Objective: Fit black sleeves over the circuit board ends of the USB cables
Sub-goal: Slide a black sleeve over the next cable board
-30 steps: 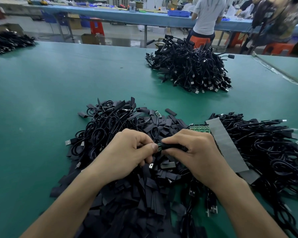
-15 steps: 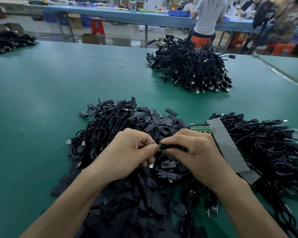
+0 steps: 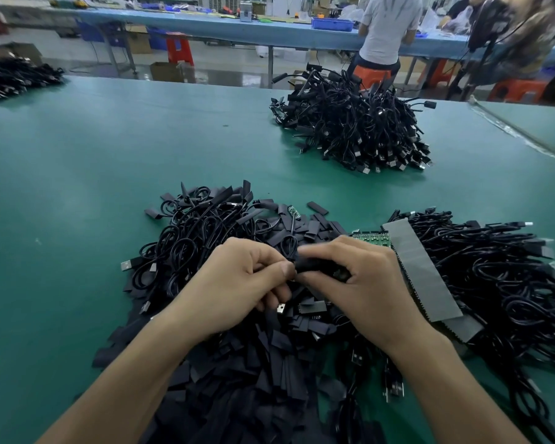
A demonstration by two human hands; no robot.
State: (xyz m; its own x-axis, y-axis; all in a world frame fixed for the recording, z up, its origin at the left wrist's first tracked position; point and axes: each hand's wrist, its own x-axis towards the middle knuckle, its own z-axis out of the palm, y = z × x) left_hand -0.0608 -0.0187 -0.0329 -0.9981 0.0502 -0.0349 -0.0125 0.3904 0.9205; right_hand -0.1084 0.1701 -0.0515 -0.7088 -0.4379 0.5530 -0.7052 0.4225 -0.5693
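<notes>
Both hands meet over the heap of sleeves [image 3: 237, 373] — the right hand [image 3: 362, 290] pinches a black sleeve [image 3: 318, 265], the left hand [image 3: 237, 283] pinches its near end.

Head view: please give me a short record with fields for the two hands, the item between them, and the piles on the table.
left hand: pinches one end of the black sleeve
right hand: grips the same sleeve
loose sleeves: heap below the hands
near cables: tangled, beyond the left hand
right cables: pile beside grey strip
far cables: separate pile on green table
</notes>
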